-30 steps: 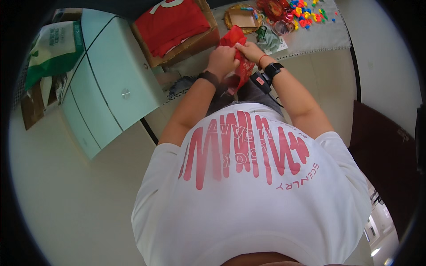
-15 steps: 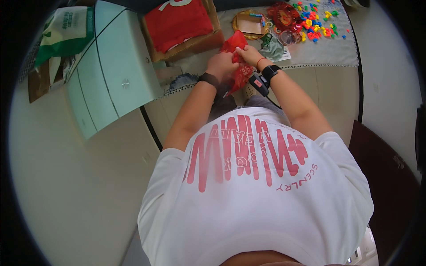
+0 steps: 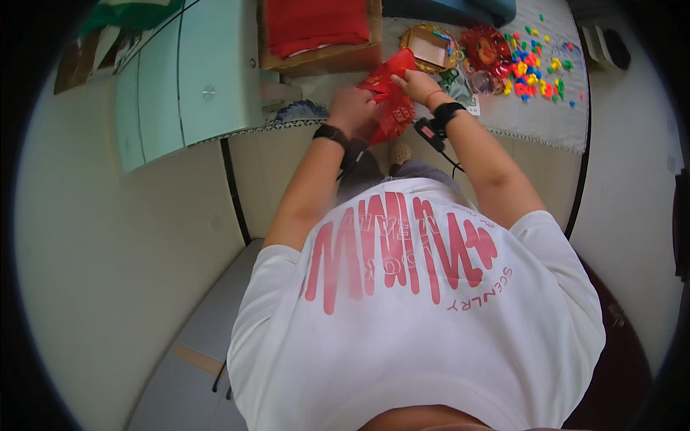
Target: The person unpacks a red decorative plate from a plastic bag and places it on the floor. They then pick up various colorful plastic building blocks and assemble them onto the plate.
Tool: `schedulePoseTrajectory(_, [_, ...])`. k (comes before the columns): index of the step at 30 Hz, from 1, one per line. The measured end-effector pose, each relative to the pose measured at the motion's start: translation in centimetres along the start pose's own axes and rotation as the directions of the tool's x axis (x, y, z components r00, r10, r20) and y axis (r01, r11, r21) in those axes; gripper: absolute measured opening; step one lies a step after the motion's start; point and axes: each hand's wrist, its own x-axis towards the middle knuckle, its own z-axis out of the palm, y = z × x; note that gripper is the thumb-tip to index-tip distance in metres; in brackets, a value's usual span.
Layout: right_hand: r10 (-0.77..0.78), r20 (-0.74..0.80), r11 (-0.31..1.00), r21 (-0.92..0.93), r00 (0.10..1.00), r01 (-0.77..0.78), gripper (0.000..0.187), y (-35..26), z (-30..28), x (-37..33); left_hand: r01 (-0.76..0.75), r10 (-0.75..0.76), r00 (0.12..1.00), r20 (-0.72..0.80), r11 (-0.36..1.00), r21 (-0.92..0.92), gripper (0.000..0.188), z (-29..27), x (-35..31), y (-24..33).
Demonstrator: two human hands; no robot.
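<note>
A thin red printed bag (image 3: 394, 115) hangs at the table's near edge, between my two hands. My right hand (image 3: 417, 86) is closed on its upper right edge, thumb and fingers pinched together. On the bag's left side my left hand (image 3: 352, 109) is curled, somewhat smeared by motion, with its fingertips at the red material. Pale lettering shows on the bag's front. Its lower part hangs in front of my legs, and what is inside it, if anything, cannot be seen.
Left of the bag stands a cardboard box (image 3: 309, 66) with folded red cloth (image 3: 316, 25). Beyond my right hand are a gold-rimmed tray (image 3: 430, 49), a red dish (image 3: 487, 50) and a small green pouch (image 3: 458, 87). Several small coloured plastic pieces (image 3: 532, 75) lie scattered at the right. A glass-topped cabinet (image 3: 215, 65) adjoins the table.
The red bag, bunched up before, is now spread wider between my hands. My hands have moved slightly apart. The whole view has shifted, showing more of the table's back.
</note>
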Motion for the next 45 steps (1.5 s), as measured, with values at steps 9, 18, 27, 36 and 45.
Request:
schedulePoseTrajectory(9, [0.050,0.252,0.999,0.003,0.966,-0.052,0.075,-0.2,-0.4,-4.9,0.347,-0.236,0.938,0.255,0.661,-0.666,0.080,-2.4,-8.8,1.9])
schedulePoseTrajectory(18, [-0.079,0.194,0.923,-0.358,0.978,0.145,0.027,1.1,2.2,-3.9,0.312,-0.310,0.944,0.110,0.950,0.005,0.023,2.0,-7.4,2.4])
schedulePoseTrajectory(27, [-0.416,-0.174,0.909,-0.054,0.893,0.413,0.021,-7.7,-10.9,-10.5,0.050,-0.123,0.967,-0.222,0.950,-0.309,0.033,-12.2,-10.6,5.4])
schedulePoseTrajectory(36, [-0.726,-0.352,0.656,-0.095,0.591,0.749,0.012,-22.3,-20.9,-12.1,-0.354,-0.160,0.881,-0.446,0.404,-0.843,0.097,-21.0,-15.9,3.0])
schedulePoseTrajectory(45, [-0.644,-0.574,0.431,0.275,0.506,0.860,0.020,-38.7,-22.8,-3.9,-0.309,-0.206,0.751,-0.628,0.730,-0.609,0.120,-24.1,-13.7,-2.5])
